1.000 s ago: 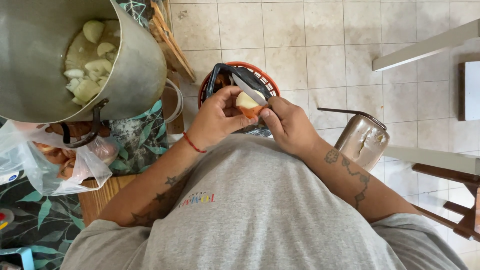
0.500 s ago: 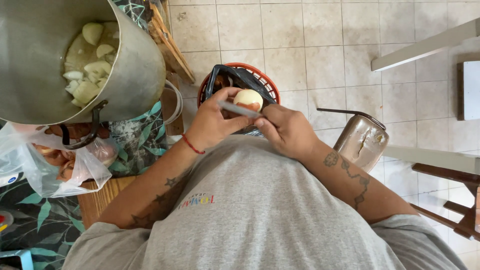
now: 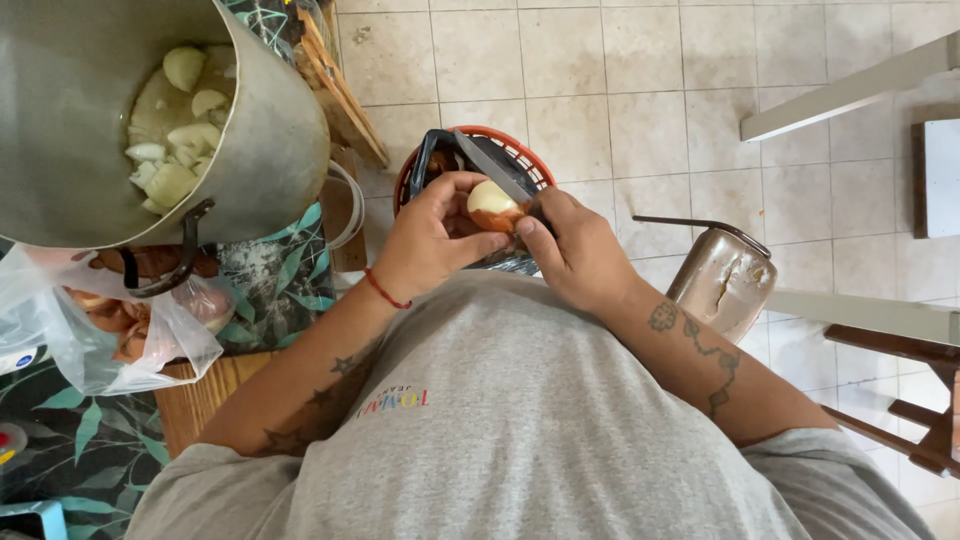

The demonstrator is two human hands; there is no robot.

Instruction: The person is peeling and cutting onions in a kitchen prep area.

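Above the red basket [image 3: 520,152], my left hand [image 3: 430,240] gripped a half-hidden, smooth, partly peeled onion [image 3: 492,204] while my right hand [image 3: 580,250] clenched a steel knife [image 3: 490,165].

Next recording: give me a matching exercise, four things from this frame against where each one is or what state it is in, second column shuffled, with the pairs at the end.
Things:
1. onion
2. knife
3. big metal pot
4. clear plastic bag

Places or states:
A. holds pale peeled pieces
B. lies below the pot, with brown-skinned onions inside
C. held in the left hand, partly peeled
D. gripped by the right hand, blade over the red basket

Pairs: 1-C, 2-D, 3-A, 4-B
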